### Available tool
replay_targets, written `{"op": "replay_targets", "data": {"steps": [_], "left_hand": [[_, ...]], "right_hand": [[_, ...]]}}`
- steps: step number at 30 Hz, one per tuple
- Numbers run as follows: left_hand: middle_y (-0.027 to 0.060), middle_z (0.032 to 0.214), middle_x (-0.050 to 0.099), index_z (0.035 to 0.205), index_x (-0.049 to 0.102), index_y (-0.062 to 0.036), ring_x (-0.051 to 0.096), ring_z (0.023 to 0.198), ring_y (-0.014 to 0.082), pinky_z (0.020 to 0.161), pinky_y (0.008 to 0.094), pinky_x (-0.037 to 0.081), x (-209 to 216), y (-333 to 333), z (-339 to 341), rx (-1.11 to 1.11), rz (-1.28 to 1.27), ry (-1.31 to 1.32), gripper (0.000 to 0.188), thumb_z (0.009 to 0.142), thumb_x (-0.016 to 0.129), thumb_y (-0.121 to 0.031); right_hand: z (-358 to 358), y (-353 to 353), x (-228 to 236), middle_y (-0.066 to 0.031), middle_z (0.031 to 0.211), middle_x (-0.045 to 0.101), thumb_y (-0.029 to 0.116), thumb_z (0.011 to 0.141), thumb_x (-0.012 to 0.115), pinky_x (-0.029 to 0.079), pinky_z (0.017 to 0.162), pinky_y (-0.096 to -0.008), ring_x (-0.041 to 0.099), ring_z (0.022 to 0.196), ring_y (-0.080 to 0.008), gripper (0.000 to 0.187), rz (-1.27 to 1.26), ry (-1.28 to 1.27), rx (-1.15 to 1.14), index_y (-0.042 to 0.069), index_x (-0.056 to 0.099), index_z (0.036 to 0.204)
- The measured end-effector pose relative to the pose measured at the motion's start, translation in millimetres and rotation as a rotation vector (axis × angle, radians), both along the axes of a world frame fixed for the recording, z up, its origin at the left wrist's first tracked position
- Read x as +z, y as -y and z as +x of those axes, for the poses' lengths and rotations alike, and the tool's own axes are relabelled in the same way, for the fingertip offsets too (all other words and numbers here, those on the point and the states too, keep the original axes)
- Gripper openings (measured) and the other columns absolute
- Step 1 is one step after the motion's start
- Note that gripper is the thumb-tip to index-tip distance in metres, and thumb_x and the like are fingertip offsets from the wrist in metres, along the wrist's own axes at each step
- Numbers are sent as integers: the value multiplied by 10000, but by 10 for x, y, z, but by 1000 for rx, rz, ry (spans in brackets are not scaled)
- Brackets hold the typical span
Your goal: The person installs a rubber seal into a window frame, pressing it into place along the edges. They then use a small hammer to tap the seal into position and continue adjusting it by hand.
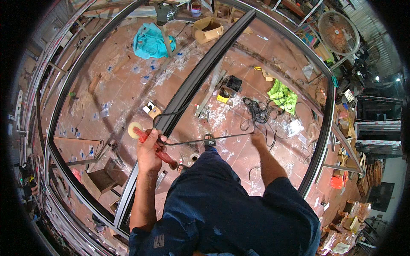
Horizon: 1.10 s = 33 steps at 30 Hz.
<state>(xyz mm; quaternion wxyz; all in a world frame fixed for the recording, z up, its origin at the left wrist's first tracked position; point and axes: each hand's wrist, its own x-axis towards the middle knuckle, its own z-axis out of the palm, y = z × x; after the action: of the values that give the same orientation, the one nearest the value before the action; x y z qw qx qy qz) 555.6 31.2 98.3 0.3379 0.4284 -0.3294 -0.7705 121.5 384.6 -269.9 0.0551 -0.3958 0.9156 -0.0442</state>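
My left hand [148,147] is closed round a red-handled tool [167,160] with a round cream head [134,130], which may be a roller. A thin black strip [213,140], like a rubber gasket, runs past these fingers and loops up onto the dark middle bar [188,96] of a large metal frame. My right hand [259,140] grips the same strip farther right and holds it fairly taut. Beyond that hand lies a tangled heap of black strip [258,112] on the floor.
The frame's dark outer rail [329,115] curves round me. Within it lie a green bag [282,96], a yellow-and-black box [223,94], a turquoise bag [149,40] and a cardboard box [207,30]. A large fan [338,33] stands at the far right.
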Motion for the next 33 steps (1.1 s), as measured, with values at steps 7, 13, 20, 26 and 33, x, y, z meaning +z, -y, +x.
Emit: {"op": "replay_targets", "data": {"steps": [7, 13, 20, 26, 33], "left_hand": [[44, 821, 676, 1046, 654, -59, 673, 701, 212, 624, 331, 517, -54, -173, -400, -68, 107, 49, 235, 1047, 689, -292], [52, 787, 693, 932, 671, -56, 646, 652, 163, 603, 313, 511, -203, -105, -459, -187, 17, 146, 225, 1033, 700, -255], [57, 802, 721, 977, 688, -30, 626, 655, 131, 596, 289, 491, -68, 112, -1, -157, -7, 167, 190, 997, 694, -219], [-8, 703, 613, 926, 691, -17, 549, 588, 94, 553, 304, 447, 53, 177, 315, -297, -223, 446, 234, 983, 745, -237], [114, 727, 658, 957, 699, 15, 628, 657, 205, 654, 367, 508, -62, 89, 435, -320, -607, 874, 245, 952, 767, -221]], "right_hand": [[-966, 1184, 3122, -191, 911, 710, 297, 1023, 519, 541, 767, -493, 677, 841, -393, 341, -945, 51, -265, 13, 685, 931], [-335, 1616, 5807, -123, 979, 680, 315, 1062, 519, 548, 780, -417, 647, 864, -264, 345, -1263, -214, 172, 28, 698, 988], [1422, 2431, 4813, -134, 699, 645, 362, 1029, 676, 523, 669, -467, 682, 694, -327, 339, -213, 650, 709, 48, 689, 899], [1842, 2348, 3393, -195, 848, 722, 206, 966, 671, 548, 705, -482, 713, 761, -374, 153, 215, 335, 903, 69, 697, 1029], [1649, 3088, 2228, -95, 929, 740, 375, 1028, 682, 547, 610, -342, 713, 749, -233, 321, -678, 1497, -339, 70, 679, 1130]]}}
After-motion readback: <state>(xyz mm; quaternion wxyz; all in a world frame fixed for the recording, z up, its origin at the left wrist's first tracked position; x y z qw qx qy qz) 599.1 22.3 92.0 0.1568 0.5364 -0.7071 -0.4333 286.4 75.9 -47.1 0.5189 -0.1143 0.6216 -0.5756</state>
